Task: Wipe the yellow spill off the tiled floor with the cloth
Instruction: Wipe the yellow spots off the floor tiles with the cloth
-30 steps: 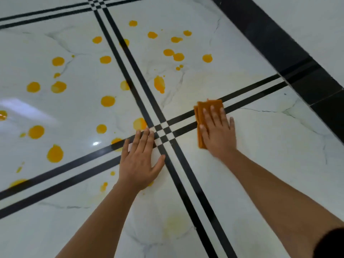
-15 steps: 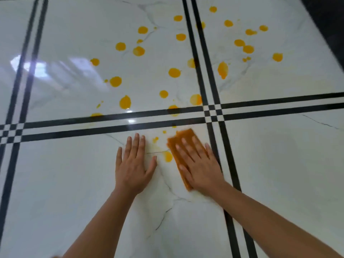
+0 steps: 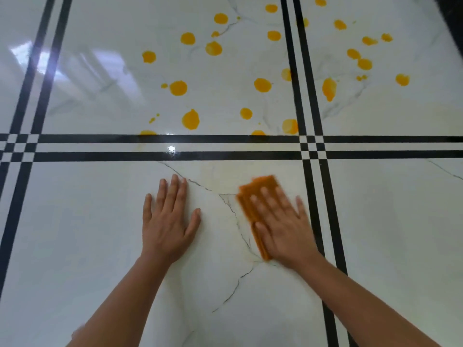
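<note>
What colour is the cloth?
Orange, the cloth lies flat under the right hand; the head view shows it.

Black border strip (image 3: 451,11), top-right corner.

floor (image 3: 87,234): white marble, grey veins, black double stripes | spill (image 3: 178,88): yellow spots | cloth (image 3: 259,186): orange

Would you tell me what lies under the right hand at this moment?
A folded orange cloth lies under the right hand, pressed flat on the white tiled floor. Whether any yellow remains beneath the cloth cannot be seen; it is covered.
</note>
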